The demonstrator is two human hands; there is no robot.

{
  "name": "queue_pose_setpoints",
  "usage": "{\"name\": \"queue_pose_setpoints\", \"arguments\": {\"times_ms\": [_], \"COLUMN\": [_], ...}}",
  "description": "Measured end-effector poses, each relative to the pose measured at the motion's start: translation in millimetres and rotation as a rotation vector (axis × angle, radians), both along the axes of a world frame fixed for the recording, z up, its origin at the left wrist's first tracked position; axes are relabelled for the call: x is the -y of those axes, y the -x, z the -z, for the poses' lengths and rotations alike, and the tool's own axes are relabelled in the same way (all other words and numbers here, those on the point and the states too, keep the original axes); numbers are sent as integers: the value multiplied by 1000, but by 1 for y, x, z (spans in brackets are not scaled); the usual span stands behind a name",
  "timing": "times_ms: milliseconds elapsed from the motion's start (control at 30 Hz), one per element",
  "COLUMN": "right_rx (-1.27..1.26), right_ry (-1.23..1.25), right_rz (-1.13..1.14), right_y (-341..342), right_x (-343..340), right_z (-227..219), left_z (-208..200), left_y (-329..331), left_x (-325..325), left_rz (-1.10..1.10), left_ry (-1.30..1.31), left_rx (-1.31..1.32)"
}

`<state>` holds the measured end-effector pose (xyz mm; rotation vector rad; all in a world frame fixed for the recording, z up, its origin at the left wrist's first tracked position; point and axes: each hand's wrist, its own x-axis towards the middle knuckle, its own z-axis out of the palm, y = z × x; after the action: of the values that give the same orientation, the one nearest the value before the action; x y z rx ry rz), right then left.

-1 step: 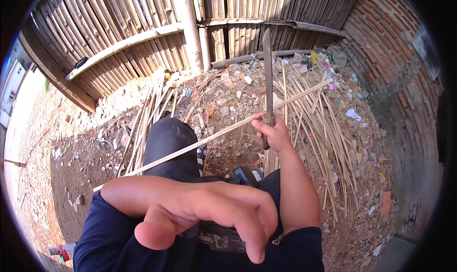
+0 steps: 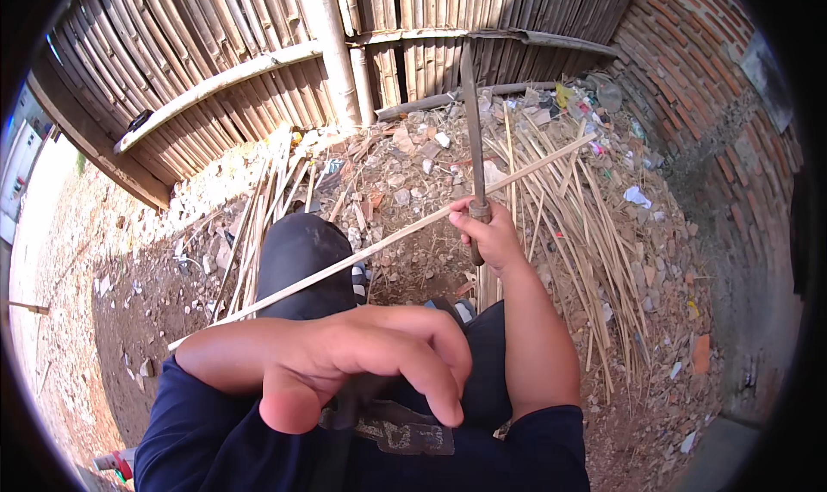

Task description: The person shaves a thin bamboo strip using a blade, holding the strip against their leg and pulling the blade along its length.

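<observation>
In my right hand [image 2: 493, 235] is the wooden handle of a long-bladed knife [image 2: 475, 130], its blade pointing up and away. The same fingers pinch a long pale bamboo strip [image 2: 392, 240]. The strip slants from beside my left forearm, over my dark-clothed left knee [image 2: 301, 251], across behind the blade to the far right. My left hand [image 2: 370, 350] is nearer to me, above my lap, fingers bent but apart, with nothing in it. Under the left forearm the strip's near end shows.
Split bamboo strips [image 2: 594, 259] lie piled on the right, with another bundle [image 2: 267, 199] beyond my left knee. Rubble and litter cover the ground. A bamboo fence [image 2: 233, 70] stands ahead, a brick wall [image 2: 689, 61] at the right.
My left hand has risen slightly in the picture, and its fingers have drawn a little inward. The right hand keeps hold of the knife and strip.
</observation>
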<state>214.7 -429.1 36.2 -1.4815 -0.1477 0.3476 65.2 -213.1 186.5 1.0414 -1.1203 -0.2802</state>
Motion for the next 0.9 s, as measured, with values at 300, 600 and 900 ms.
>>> {"name": "queue_pose_setpoints", "arguments": {"times_ms": [300,600,900], "right_rx": [100,135,282], "right_ry": [109,27,187], "right_rz": [9,-131,-19], "right_y": [-1,6,0], "right_x": [-1,2,26], "right_z": [3,-16,-4], "left_z": [106,156,189], "left_y": [68,107,142], "left_x": [-95,-147,-216], "left_rz": [-1333,-1469,-1726], "left_ry": [-1265,-1297,-1402], "left_rx": [303,23,-157]}}
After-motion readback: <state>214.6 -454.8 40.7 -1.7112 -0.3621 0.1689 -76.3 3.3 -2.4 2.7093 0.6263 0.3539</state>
